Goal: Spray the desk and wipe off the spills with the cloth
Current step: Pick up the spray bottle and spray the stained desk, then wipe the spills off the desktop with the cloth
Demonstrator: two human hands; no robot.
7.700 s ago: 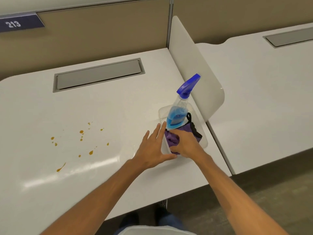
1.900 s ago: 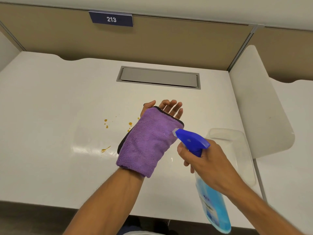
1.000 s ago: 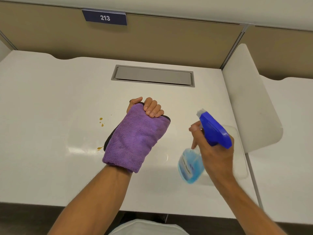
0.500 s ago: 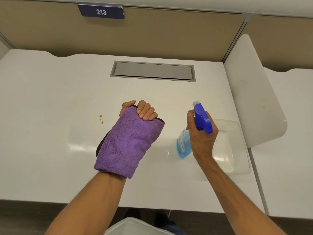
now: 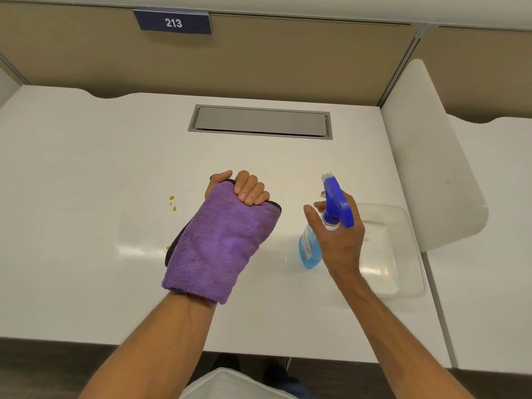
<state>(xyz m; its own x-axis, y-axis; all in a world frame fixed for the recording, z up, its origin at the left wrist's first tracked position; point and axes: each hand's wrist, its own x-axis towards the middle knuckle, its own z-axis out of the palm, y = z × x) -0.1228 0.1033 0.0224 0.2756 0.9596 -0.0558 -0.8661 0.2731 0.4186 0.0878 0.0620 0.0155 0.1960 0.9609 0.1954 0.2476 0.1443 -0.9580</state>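
My left hand (image 5: 244,190) grips cloth (image 5: 218,240) mid-table (image 5: 72,168); right hand (image 5: 338,240) holds spray bottle (image 5: 309,249) at 3 o'clock, tray (image 5: 403,254) behind. Spills (image 5: 172,203) at 9; open room beyond. Sign (image 5: 173,23): "213".

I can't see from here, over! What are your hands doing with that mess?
Left hand shut on cloth. Right hand around spray bottle, bottle standing on desk. Brown spots left of cloth, unwiped. Nothing blocking.
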